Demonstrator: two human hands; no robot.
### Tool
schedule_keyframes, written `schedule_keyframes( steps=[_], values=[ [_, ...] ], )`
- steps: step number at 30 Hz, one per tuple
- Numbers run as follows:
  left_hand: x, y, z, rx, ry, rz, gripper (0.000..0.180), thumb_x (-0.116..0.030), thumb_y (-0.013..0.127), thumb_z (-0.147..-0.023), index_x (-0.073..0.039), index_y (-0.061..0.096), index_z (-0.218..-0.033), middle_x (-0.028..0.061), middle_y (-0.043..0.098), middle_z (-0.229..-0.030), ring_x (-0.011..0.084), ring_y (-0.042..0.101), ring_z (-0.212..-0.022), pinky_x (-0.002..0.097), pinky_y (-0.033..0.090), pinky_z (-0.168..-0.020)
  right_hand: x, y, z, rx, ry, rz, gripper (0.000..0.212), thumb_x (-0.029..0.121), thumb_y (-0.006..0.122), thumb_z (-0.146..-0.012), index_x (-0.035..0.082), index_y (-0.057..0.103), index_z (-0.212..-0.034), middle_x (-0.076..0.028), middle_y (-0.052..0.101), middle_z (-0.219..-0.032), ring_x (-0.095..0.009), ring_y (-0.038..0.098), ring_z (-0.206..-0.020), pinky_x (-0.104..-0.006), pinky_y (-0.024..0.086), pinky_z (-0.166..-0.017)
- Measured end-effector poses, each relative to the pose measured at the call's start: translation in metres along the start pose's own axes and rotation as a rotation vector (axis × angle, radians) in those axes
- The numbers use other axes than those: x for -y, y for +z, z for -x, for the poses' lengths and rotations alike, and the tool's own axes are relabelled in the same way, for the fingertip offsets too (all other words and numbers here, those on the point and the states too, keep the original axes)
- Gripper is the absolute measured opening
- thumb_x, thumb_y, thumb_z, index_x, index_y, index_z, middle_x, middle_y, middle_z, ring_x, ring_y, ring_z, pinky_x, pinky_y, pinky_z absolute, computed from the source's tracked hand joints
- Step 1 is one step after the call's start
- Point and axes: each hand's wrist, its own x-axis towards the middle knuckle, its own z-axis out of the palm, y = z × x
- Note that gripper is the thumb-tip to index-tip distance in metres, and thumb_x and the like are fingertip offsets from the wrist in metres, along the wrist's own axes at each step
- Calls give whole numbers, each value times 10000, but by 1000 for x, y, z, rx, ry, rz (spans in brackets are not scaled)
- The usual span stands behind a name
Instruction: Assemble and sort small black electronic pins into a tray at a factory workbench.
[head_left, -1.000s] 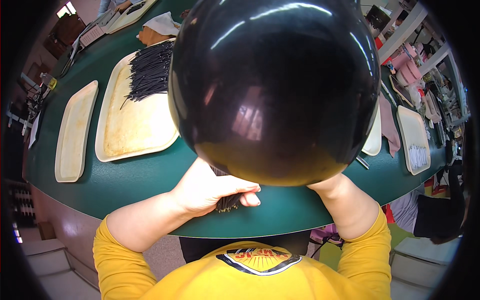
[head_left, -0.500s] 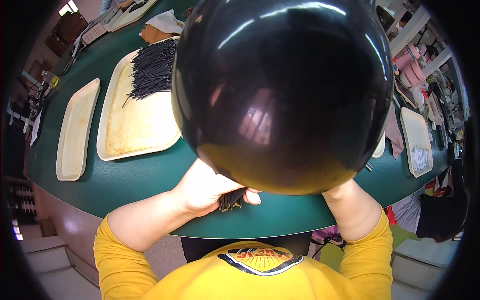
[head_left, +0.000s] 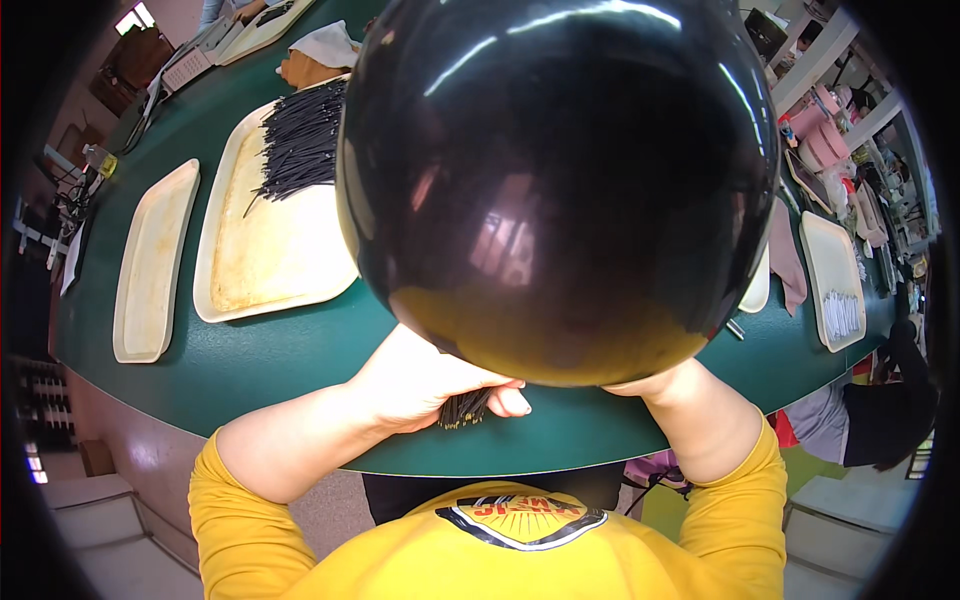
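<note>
Slightly leftward goes the glossy black dome (head_left: 560,200) since the earlier frame, and more of the right hand (head_left: 655,384) shows below its rim. The left hand (head_left: 425,378) keeps its grip closed around a bundle of thin black strands (head_left: 463,407), yellowish ends downward, above the near part of the green worktop (head_left: 570,435). Whether the right hand's grip is closed I cannot tell; the dome hides most of it. Similar strands (head_left: 303,140) lie piled in a cream tray (head_left: 265,255) to the left.

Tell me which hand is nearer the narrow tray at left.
Left. The left hand is right of the narrow tray and lower in view; the right hand, partly hidden, is much farther right.
</note>
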Motion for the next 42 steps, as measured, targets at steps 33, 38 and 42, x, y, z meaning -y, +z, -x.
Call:
schedule_keyframes(
  steps=[33,38,42],
  values=[
    [0,3,3,-79,5,6,108,19,574,-776,50,548,-877,119,577,-665,152,581,-567,251,502,-534,6,4,0,-131,-25,361,136,-15,526,-747,-41,592,-862,-75,611,-734,-67,528,-638,-223,439,-577],
    [4,-1,1,-77,21,50,128,7,589,-770,53,544,-881,125,579,-658,161,584,-566,253,496,-522,-7,-23,1,-73,-345,633,68,-52,529,-714,-49,568,-770,-71,580,-663,-75,508,-574,-213,406,-525],
    [0,0,4,-68,23,95,134,0,590,-770,54,546,-885,129,586,-681,165,589,-583,256,495,-544,-13,-12,6,-163,-262,447,35,-66,528,-692,-36,547,-695,-57,527,-575,-100,456,-467,-227,357,-444]
  ],
)
